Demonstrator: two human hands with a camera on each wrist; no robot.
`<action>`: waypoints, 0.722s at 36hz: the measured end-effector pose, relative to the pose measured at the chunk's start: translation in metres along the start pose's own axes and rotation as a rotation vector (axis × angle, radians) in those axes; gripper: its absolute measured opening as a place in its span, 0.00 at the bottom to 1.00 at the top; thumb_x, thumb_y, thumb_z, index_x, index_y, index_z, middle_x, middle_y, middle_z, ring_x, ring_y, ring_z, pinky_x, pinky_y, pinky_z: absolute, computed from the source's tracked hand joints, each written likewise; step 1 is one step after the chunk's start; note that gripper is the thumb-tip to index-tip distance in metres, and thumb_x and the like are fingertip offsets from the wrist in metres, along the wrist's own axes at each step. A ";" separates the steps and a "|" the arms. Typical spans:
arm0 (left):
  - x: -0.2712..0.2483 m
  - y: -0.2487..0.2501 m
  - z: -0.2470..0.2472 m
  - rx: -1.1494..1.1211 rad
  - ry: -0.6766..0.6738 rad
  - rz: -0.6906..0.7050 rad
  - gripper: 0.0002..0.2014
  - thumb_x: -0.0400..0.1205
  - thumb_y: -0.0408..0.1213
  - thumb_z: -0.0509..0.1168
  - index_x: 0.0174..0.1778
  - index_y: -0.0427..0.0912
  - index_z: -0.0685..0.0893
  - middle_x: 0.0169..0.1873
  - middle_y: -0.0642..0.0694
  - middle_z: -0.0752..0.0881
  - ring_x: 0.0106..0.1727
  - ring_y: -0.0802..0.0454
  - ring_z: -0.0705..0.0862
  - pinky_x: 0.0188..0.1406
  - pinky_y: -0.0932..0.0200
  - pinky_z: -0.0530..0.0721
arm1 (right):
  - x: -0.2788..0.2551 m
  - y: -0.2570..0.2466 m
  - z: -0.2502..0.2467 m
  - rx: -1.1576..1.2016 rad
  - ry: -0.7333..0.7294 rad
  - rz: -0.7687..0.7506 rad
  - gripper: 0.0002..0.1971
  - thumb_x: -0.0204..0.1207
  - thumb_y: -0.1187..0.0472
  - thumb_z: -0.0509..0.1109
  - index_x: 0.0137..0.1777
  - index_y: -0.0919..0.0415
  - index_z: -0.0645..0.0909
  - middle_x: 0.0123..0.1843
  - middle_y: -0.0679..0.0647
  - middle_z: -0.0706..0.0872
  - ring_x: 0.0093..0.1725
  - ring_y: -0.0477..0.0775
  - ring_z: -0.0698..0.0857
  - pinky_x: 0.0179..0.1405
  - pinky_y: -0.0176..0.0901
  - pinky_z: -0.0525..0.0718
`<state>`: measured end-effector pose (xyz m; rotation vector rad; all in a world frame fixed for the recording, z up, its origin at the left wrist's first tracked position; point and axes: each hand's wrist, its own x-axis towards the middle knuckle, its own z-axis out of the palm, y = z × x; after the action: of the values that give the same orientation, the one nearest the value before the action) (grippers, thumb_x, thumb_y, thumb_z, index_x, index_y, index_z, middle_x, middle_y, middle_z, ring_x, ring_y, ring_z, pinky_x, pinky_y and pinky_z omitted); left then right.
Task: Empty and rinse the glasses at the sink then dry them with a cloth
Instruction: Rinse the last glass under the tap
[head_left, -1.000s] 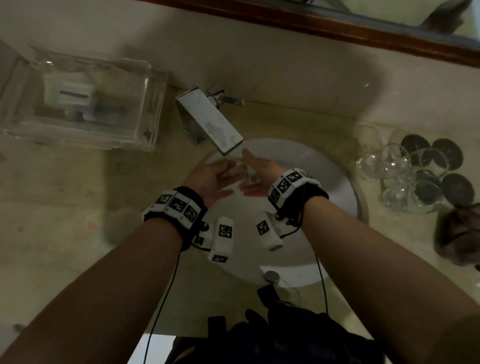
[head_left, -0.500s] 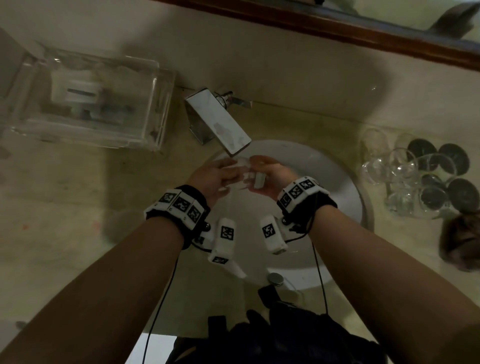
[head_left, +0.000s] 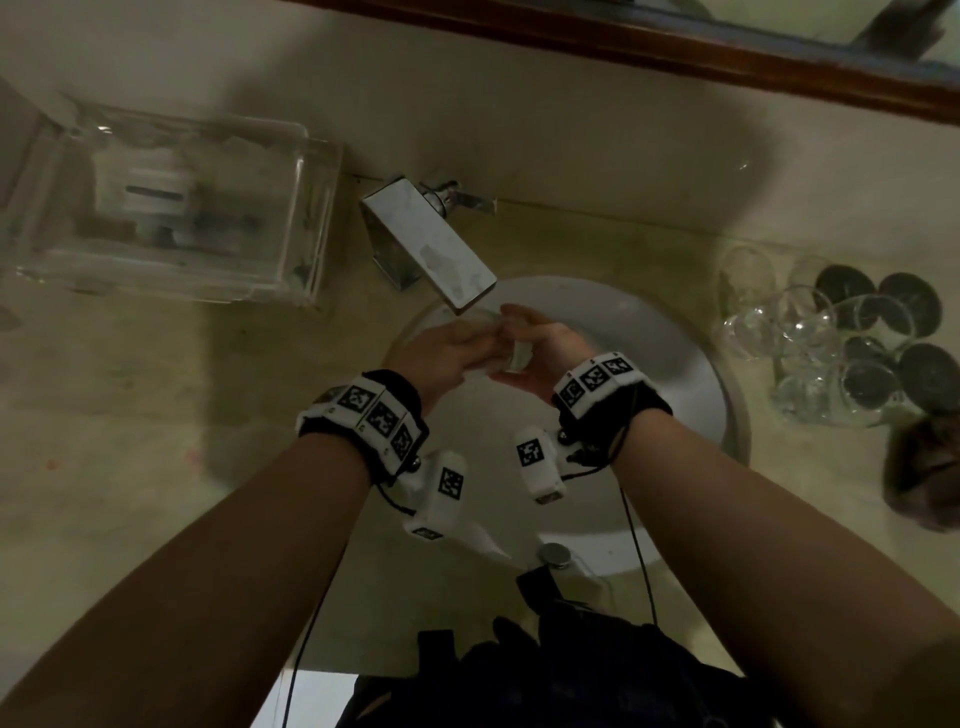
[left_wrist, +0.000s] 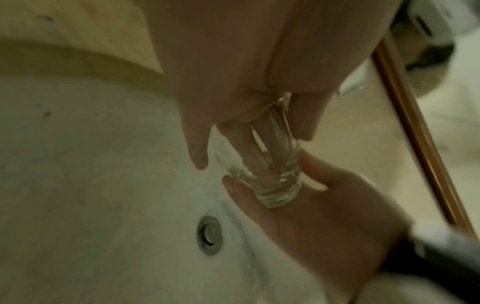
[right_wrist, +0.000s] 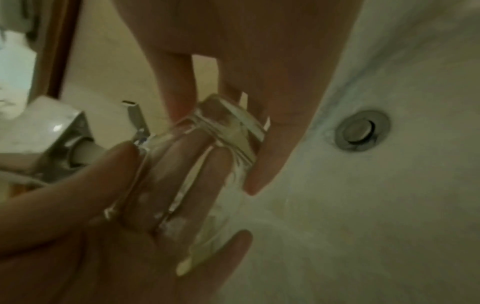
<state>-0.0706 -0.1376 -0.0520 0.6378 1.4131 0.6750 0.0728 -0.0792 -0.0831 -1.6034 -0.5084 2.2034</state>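
A small clear glass lies on its side over the white sink basin, just below the spout of the square chrome faucet. My left hand has fingers pushed inside the glass, with the thumb on its outer wall. My right hand pinches the thick base of the glass between thumb and fingers. Whether water is running I cannot tell.
Several more clear glasses stand on round dark coasters right of the basin, with a brown cloth in front of them. A clear plastic box sits on the left counter. The drain plug lies below the hands.
Both hands have drawn together round the glass and moved up toward the spout. The left fingers have slid into the glass.
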 end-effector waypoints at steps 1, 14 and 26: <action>-0.001 0.000 0.002 0.067 -0.004 0.036 0.15 0.82 0.41 0.70 0.65 0.47 0.87 0.61 0.52 0.87 0.61 0.56 0.84 0.54 0.63 0.78 | 0.002 0.000 0.000 -0.017 0.032 0.040 0.16 0.82 0.58 0.66 0.69 0.57 0.76 0.66 0.58 0.82 0.63 0.60 0.82 0.46 0.51 0.86; 0.003 -0.001 -0.001 0.636 0.013 0.321 0.14 0.81 0.37 0.72 0.63 0.43 0.87 0.61 0.48 0.86 0.61 0.55 0.81 0.50 0.76 0.70 | 0.022 0.009 0.003 0.029 0.176 0.110 0.21 0.79 0.42 0.67 0.50 0.63 0.83 0.51 0.63 0.87 0.52 0.63 0.87 0.58 0.60 0.84; 0.009 0.003 -0.012 0.647 -0.022 0.342 0.10 0.79 0.43 0.74 0.55 0.49 0.92 0.56 0.50 0.90 0.57 0.56 0.84 0.61 0.62 0.80 | 0.004 0.012 -0.003 0.333 -0.089 0.025 0.08 0.81 0.63 0.58 0.51 0.62 0.78 0.49 0.61 0.81 0.48 0.58 0.82 0.45 0.47 0.85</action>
<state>-0.0824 -0.1287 -0.0567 1.4133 1.5181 0.4600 0.0732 -0.0875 -0.0936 -1.3486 -0.1339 2.2427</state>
